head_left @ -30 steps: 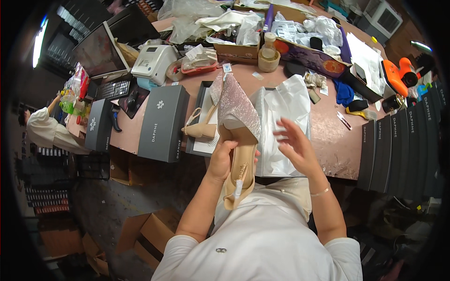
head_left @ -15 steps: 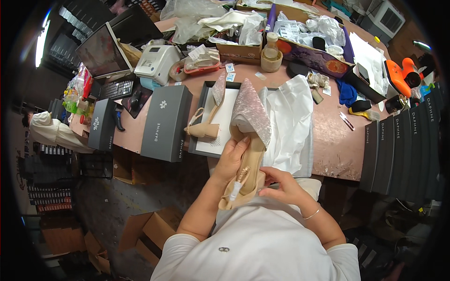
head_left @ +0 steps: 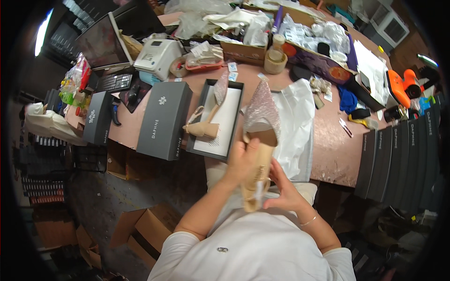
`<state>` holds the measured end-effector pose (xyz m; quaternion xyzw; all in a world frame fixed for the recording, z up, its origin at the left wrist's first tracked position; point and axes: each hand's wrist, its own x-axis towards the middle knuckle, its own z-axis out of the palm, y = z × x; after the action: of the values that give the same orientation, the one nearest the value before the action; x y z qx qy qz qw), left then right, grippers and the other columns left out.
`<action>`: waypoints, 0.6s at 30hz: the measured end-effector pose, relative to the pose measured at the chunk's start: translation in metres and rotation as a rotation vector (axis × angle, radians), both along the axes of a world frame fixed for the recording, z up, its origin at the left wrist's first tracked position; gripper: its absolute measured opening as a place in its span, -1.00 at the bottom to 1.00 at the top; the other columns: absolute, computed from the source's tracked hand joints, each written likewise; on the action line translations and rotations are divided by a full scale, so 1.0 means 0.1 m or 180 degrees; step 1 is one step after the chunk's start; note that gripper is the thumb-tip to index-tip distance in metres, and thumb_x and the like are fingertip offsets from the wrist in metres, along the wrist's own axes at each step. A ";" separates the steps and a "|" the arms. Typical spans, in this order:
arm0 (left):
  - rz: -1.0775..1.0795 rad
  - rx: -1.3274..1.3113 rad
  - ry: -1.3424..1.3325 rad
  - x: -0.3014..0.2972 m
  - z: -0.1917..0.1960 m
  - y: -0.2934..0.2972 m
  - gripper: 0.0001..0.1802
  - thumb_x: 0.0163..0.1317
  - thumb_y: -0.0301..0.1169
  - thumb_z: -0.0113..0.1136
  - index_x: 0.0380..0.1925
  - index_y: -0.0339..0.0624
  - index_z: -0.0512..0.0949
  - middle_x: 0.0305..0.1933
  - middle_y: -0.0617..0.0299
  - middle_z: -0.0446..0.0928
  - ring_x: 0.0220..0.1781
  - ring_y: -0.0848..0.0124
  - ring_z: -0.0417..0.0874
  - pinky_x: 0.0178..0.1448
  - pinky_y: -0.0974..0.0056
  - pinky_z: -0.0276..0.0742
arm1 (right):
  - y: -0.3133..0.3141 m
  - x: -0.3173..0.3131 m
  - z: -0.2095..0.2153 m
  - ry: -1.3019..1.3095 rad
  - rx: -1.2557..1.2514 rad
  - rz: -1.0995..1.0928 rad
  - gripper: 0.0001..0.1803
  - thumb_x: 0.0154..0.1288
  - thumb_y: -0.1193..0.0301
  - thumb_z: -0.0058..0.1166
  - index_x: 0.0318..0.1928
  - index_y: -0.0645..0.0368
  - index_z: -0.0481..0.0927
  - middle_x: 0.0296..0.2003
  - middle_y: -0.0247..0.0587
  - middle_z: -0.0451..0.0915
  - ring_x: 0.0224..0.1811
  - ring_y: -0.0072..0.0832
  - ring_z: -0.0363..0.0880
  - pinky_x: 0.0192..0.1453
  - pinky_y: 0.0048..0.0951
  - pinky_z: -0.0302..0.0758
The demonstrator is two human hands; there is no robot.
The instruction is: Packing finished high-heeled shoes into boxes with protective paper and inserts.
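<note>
A: Item nearest the body?
B: A glittered pointed-toe shoe (head_left: pixel 260 136) was held just above the lap, sole side turned up. Its long axis was set running away from the body, heel end low and near, sparkling toe far and raised over the worktop (head_left: pixel 328 150) edge.

A: Grips recorded?
B: The left hand (head_left: pixel 241 161) was clamped around the shoe's waist from the left side. The right hand (head_left: pixel 283 192) was closed with its fingers pinched at the heel end, where a pale tag or strap was seen; which of the two could not be told. The heel end lay nearer the right hand; the toe lay beyond both.

A: Next outward?
B: An open shoebox tray (head_left: pixel 202 119) was lying on the worktop, just left of the toe, with the matching shoe (head_left: pixel 206 122) laid inside on white paper. A grey box lid (head_left: pixel 164 119) was set touching its left side. White tissue paper (head_left: pixel 295 126) was spread to the right.

A: Farthest?
B: A tape roll (head_left: pixel 275 61) and a label printer (head_left: pixel 157 57) were noted among clutter.
</note>
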<state>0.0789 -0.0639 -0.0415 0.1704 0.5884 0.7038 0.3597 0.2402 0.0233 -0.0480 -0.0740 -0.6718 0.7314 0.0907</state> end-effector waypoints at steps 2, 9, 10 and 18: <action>0.0152 -0.0048 0.0240 0.15 0.00 0.22 -0.61 0.44 -0.19 0.00 -0.02 -0.35 0.46 -0.07 0.06 0.54 -0.06 0.47 0.52 0.03 0.31 0.47 | 0.00 -0.04 -0.06 0.0122 -0.0928 -0.0626 0.02 0.09 0.32 0.39 0.44 0.25 0.01 0.23 -0.16 0.35 0.27 -0.33 0.36 0.35 -0.32 0.28; 0.0857 -0.1068 0.3565 -0.84 -0.01 -0.10 -0.53 0.33 -0.29 0.11 0.15 -0.34 0.40 0.13 -0.09 0.46 0.20 0.06 0.45 0.30 0.10 0.32 | 0.53 0.03 -0.22 -0.0856 -0.1837 -0.1308 -0.58 0.37 0.40 0.01 0.17 0.31 0.36 0.02 -0.17 0.53 0.06 -0.47 0.53 0.17 -0.42 0.46; 0.0770 -0.1682 0.3892 -1.11 0.02 -0.30 -0.53 0.28 -0.33 0.13 0.14 -0.34 0.41 0.08 -0.11 0.48 0.13 0.01 0.47 0.26 0.05 0.34 | 0.66 -0.02 -0.27 -0.1143 -0.1836 -0.1178 -0.61 0.38 0.40 -0.01 0.15 0.32 0.37 0.00 -0.16 0.54 0.02 -0.47 0.55 0.12 -0.42 0.49; -0.0951 -0.1253 0.2821 -0.82 -0.09 -0.35 -0.61 0.28 -0.37 0.15 0.07 -0.31 0.51 0.11 -0.15 0.49 0.22 0.02 0.47 0.29 0.09 0.34 | 0.66 -0.34 -0.72 -0.1768 -0.0902 -0.0753 -0.64 0.42 0.33 -0.03 0.10 0.32 0.40 -0.10 -0.20 0.55 -0.18 -0.56 0.53 -0.09 -0.49 0.50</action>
<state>-0.0035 -0.0985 -0.0503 0.4640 0.7752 0.3805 0.1974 0.2066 0.0894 -0.1198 -0.3599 -0.5492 0.7539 -0.0229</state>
